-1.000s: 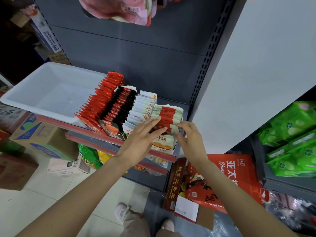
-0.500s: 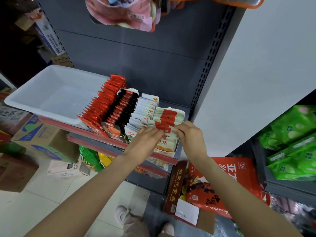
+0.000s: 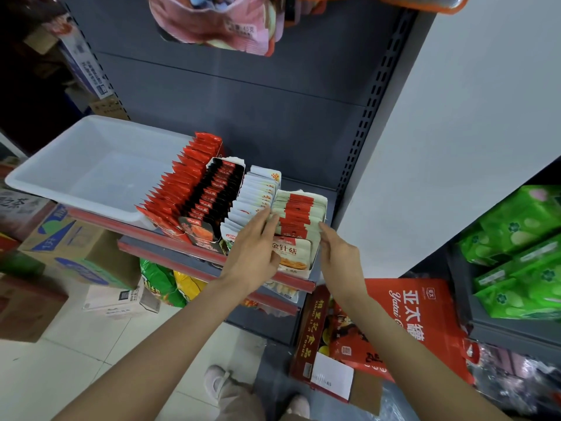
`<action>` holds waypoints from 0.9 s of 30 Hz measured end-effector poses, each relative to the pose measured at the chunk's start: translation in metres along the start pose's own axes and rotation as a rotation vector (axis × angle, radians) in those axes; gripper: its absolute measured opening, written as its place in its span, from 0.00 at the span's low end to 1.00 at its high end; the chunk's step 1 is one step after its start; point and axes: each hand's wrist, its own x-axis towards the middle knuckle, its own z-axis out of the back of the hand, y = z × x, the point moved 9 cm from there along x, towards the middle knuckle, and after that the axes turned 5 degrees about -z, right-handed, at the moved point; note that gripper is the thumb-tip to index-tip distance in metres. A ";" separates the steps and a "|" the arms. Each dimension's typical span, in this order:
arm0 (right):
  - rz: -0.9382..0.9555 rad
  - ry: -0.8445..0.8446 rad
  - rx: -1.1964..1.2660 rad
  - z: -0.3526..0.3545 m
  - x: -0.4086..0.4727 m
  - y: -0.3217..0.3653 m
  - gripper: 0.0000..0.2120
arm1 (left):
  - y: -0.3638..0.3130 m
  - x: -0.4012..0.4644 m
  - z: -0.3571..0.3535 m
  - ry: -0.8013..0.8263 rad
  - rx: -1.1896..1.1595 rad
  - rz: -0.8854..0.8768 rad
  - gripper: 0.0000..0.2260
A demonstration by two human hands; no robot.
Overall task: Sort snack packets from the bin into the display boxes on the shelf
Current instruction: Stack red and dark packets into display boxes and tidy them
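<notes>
Packets (image 3: 299, 214) flanked by hands beside white bin (image 3: 91, 168).

Grey metal shelf (image 3: 303, 185) with a red front strip, backed by a grey panel. Carrying, at the left, a white plastic bin (image 3: 91, 171) overhanging the front edge. Just beside the bin, to its right, four display boxes side by side and touching: red packets (image 3: 182, 183), then black-and-red packets (image 3: 220, 192), then white packets (image 3: 258, 192), then white packets with red bands (image 3: 299, 211) in the rightmost box, all standing upright in rows. Below, a tiled floor (image 3: 60, 375) bearing cardboard boxes (image 3: 76, 253) at the left and a red carton (image 3: 425, 314) at the right.
</notes>
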 end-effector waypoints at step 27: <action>0.166 0.083 -0.223 -0.008 0.014 0.004 0.15 | -0.035 0.005 0.022 -0.061 0.184 -0.417 0.09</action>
